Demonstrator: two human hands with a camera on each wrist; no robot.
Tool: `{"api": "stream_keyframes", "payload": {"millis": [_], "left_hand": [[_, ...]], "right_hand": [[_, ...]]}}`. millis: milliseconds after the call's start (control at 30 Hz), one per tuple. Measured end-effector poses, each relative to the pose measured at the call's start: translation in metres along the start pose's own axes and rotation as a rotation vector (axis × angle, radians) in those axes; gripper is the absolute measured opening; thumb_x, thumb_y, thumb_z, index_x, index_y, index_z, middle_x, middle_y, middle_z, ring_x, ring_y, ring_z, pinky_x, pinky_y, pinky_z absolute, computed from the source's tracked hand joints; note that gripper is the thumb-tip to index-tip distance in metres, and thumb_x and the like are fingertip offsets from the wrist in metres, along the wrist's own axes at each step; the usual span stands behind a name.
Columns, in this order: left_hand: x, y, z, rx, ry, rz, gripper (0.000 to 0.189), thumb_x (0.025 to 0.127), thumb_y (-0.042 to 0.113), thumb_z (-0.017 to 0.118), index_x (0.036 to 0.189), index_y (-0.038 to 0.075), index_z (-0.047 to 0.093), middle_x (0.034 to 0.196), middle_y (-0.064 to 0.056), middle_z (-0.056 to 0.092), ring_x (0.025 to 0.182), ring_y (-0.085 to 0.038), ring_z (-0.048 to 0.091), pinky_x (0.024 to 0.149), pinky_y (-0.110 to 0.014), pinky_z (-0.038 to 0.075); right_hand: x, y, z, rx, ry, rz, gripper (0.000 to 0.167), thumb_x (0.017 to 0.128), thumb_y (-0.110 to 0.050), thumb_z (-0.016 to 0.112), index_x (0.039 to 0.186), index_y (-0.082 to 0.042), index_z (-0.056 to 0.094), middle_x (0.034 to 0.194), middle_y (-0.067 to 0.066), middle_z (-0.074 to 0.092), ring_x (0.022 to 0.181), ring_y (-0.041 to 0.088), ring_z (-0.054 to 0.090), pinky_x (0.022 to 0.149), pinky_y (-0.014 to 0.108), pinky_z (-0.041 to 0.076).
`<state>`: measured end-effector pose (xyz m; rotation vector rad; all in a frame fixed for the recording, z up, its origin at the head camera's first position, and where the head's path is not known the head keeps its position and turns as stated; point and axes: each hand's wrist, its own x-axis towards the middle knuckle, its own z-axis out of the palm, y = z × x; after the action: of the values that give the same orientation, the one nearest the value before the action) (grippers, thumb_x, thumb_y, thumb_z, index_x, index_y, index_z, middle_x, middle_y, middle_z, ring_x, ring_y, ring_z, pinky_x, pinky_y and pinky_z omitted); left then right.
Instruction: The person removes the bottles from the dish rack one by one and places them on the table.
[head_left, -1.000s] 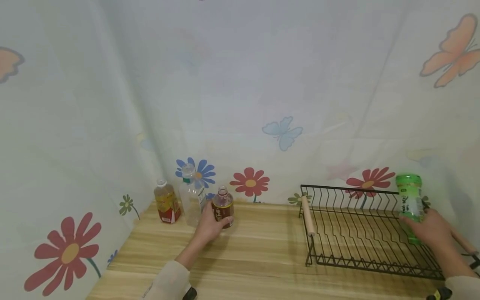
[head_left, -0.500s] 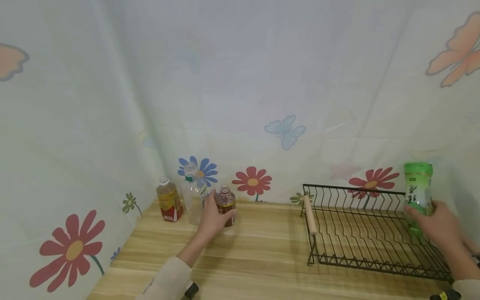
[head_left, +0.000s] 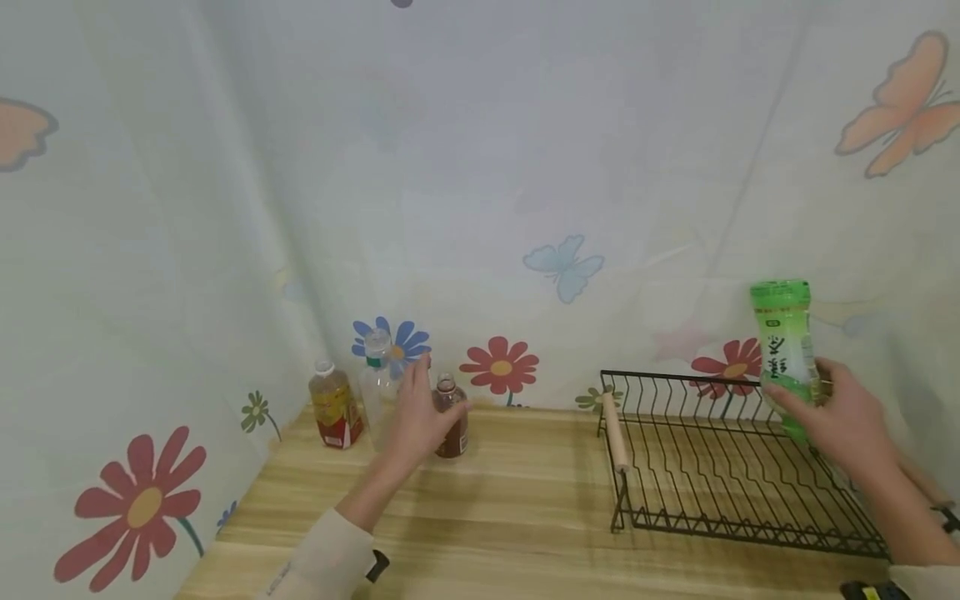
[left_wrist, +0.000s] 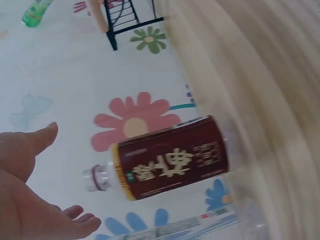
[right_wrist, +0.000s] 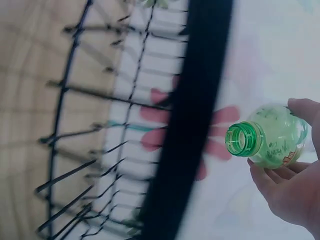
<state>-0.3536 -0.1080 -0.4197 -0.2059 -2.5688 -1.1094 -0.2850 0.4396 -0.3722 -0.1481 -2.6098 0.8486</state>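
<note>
My right hand (head_left: 847, 421) grips a green plastic bottle (head_left: 782, 329) upside down above the dish rack (head_left: 693, 527). In the right wrist view the bottle's uncapped neck (right_wrist: 242, 140) points toward the rack wires. My left hand (head_left: 408, 421), fingers spread and holding nothing, is beside an uncapped bottle with a dark brown-red label (head_left: 453, 440). The left wrist view shows a gap between that hand and the bottle, which stands on the table. Just behind the hand stands a clear bottle (head_left: 372, 396), partly hidden by it.
A bottle with a yellow and red label (head_left: 335, 410) stands at the far left. The black wire rack has a wooden handle (head_left: 617, 433) on its left side. A flower-printed curtain (head_left: 480, 208) hangs along the back of the wooden table (head_left: 517, 500).
My left hand has let go of the brown-red bottle and risen off it. My right hand has lifted the green bottle up from the rack, then leftward.
</note>
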Motion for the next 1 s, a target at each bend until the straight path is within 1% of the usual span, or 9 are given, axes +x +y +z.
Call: {"api": "stream_keyframes", "payload": {"millis": [133,233,333,500,600,733,833,900,1000], "left_hand": [[0.002,0.019,-0.013,0.010,0.010,0.096,0.111,0.088,0.041,0.088,0.168,0.007,0.019,0.164,-0.020,0.033,0.150,-0.040,0.038,0.117,-0.060,0.041],[0.003,0.034,-0.020,0.036,0.020,0.154,0.109,0.088,0.043,0.088,0.168,0.010,0.021,0.165,-0.017,0.033,0.151,-0.037,0.037,0.116,-0.058,0.042],[0.000,0.050,-0.026,0.070,0.034,0.221,0.109,0.087,0.047,0.087,0.168,0.012,0.023,0.165,-0.015,0.034,0.151,-0.036,0.038,0.115,-0.057,0.044],[-0.008,0.073,-0.030,0.106,0.042,0.373,0.107,0.087,0.047,0.087,0.167,0.011,0.026,0.165,-0.012,0.037,0.150,-0.034,0.039,0.113,-0.051,0.047],[-0.009,0.082,-0.031,0.113,0.042,0.445,0.107,0.086,0.046,0.088,0.167,0.012,0.027,0.164,-0.011,0.039,0.149,-0.032,0.040,0.114,-0.048,0.047],[-0.009,0.087,-0.031,0.122,0.061,0.498,0.109,0.084,0.046,0.089,0.168,0.016,0.026,0.164,-0.007,0.039,0.149,-0.027,0.039,0.115,-0.045,0.046],[-0.008,0.092,-0.032,0.126,0.076,0.559,0.111,0.083,0.046,0.090,0.168,0.017,0.025,0.165,-0.006,0.037,0.150,-0.025,0.037,0.116,-0.042,0.045],[-0.008,0.096,-0.033,0.123,0.087,0.625,0.113,0.082,0.044,0.092,0.168,0.016,0.025,0.165,-0.006,0.037,0.151,-0.025,0.036,0.118,-0.040,0.043],[-0.008,0.102,-0.033,0.135,0.110,0.746,0.115,0.081,0.043,0.093,0.168,0.011,0.026,0.164,-0.009,0.038,0.153,-0.026,0.034,0.122,-0.037,0.037]], "right_hand": [[-0.003,-0.027,0.001,-0.001,0.010,-0.103,0.102,0.100,-0.049,0.071,0.162,0.012,0.017,0.145,0.048,0.041,0.118,0.061,0.050,0.073,0.058,0.054],[-0.006,-0.047,0.004,0.000,0.033,-0.193,0.098,0.098,-0.044,0.077,0.162,0.008,0.024,0.143,0.043,0.049,0.116,0.059,0.055,0.073,0.059,0.054],[-0.010,-0.067,0.008,0.010,0.058,-0.281,0.092,0.095,-0.038,0.082,0.159,0.005,0.033,0.137,0.037,0.057,0.110,0.053,0.062,0.072,0.050,0.054],[-0.016,-0.099,0.014,0.026,0.073,-0.413,0.087,0.090,-0.027,0.088,0.156,0.004,0.041,0.130,0.031,0.062,0.105,0.048,0.066,0.075,0.051,0.058],[-0.019,-0.116,0.020,0.025,0.078,-0.482,0.085,0.087,-0.022,0.090,0.154,0.003,0.044,0.130,0.028,0.062,0.103,0.045,0.067,0.072,0.043,0.060],[-0.023,-0.133,0.031,0.019,0.071,-0.560,0.084,0.084,-0.016,0.092,0.153,0.001,0.047,0.131,0.024,0.062,0.104,0.039,0.067,0.073,0.044,0.060],[-0.026,-0.142,0.039,0.023,0.052,-0.593,0.083,0.083,-0.012,0.093,0.153,-0.002,0.048,0.130,0.020,0.062,0.103,0.034,0.066,0.073,0.048,0.060],[-0.028,-0.146,0.044,0.019,0.040,-0.617,0.083,0.082,-0.010,0.093,0.152,-0.004,0.048,0.131,0.018,0.061,0.103,0.033,0.066,0.072,0.046,0.061],[-0.031,-0.150,0.051,-0.002,0.017,-0.662,0.085,0.081,-0.007,0.093,0.153,-0.006,0.048,0.136,0.017,0.059,0.102,0.030,0.066,0.071,0.043,0.061]]}}
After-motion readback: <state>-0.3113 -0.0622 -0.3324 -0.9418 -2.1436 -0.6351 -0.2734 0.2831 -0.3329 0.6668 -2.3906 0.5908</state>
